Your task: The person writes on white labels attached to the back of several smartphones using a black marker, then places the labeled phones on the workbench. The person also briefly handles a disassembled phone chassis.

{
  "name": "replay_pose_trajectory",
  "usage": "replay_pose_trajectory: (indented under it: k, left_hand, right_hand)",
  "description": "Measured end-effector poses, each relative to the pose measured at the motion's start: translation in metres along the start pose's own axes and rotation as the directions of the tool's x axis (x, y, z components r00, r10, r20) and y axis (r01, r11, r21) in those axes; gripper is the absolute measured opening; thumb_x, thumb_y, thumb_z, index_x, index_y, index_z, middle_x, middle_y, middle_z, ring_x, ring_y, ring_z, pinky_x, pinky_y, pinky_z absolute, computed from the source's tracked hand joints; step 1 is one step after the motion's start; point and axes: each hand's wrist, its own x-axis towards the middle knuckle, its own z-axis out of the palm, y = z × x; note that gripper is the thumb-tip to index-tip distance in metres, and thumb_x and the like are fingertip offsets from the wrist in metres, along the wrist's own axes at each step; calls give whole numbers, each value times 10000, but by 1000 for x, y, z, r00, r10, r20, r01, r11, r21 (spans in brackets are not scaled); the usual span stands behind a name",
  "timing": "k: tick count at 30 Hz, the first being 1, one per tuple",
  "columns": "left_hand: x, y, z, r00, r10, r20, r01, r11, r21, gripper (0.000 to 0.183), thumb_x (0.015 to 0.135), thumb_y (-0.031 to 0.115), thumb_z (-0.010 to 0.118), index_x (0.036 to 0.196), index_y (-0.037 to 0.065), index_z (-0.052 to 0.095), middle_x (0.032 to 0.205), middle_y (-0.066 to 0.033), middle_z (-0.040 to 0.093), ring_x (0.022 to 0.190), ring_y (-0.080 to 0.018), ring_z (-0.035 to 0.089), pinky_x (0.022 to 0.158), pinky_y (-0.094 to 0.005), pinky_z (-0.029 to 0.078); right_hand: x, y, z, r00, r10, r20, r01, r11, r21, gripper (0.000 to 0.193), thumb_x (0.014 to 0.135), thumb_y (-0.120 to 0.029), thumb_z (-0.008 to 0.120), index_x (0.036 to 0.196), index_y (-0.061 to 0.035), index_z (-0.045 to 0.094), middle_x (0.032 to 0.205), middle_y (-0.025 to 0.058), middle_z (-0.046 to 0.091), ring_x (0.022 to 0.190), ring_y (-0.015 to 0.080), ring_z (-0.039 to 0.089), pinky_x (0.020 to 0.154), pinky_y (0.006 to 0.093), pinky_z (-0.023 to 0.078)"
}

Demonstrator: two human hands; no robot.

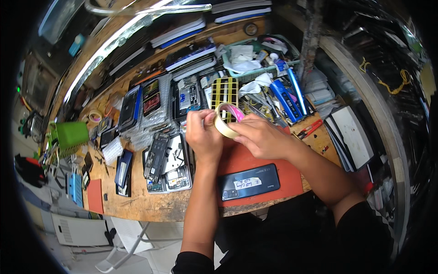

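A roll of cream masking tape point(221, 126) with a pink inner core is up over the workbench between my two hands. My right hand point(264, 137) grips its right side, with fingers reaching into the ring. At the roll's left edge, my left hand point(204, 136) is closed, its thumb and curled fingers pinching the tape; whether a strip is pulled loose cannot be made out. Below them a dark blue smartphone point(267, 179) lies back up on a red-orange mat point(292, 185), a handwritten white label stuck on it.
Opened phones and parts point(157, 157) cover the bench's left half, near a green basket point(70, 136). Behind the hands stand a teal basket point(233, 72) of scraps, loose tools and a blue device point(285, 101). Red-handled pliers point(311, 128) lie at right.
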Motion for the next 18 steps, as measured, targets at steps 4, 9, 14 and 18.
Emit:
replay_pose_trajectory:
  k: [4, 9, 14, 18]
  left_hand:
    - [-10, 4, -1, 988, 133, -76, -141, 983, -116, 91, 1035, -52, 564, 956, -41, 520, 933, -140, 582, 848, -232, 639, 779, -325, 549]
    - [-10, 0, 1, 988, -106, -116, 93, 989, -113, 113, 1033, -1, 581, 933, -34, 538, 897, -152, 614, 820, -282, 624, 771, -370, 529]
    - [-8, 57, -39, 912, 314, -263, -360, 921, -148, 69, 1001, -2, 536, 971, 32, 483, 937, -104, 545, 836, -232, 576, 799, -353, 562]
    - [-53, 153, -132, 922, 50, -384, -206, 902, -379, 127, 1072, 141, 512, 958, 88, 496, 869, -52, 500, 770, -190, 579, 744, -385, 528]
  right_hand:
    - [3, 34, -23, 973, 164, -164, -202, 946, -254, 167, 970, -190, 705, 892, -62, 631, 692, 155, 647, 664, 410, 643, 626, 503, 495]
    - [-1, 43, -17, 967, 74, -242, -92, 994, -66, 219, 1003, -193, 655, 857, -33, 623, 666, 187, 592, 635, 402, 630, 583, 496, 455]
    - [8, 32, -20, 860, 462, -217, -218, 718, 661, 248, 1019, -184, 579, 873, -6, 671, 681, 70, 648, 618, 126, 616, 527, 345, 413]
    - [13, 47, -52, 727, 572, -380, -126, 655, 745, 250, 1043, -205, 557, 907, -41, 689, 694, -12, 600, 585, 84, 516, 510, 265, 339]
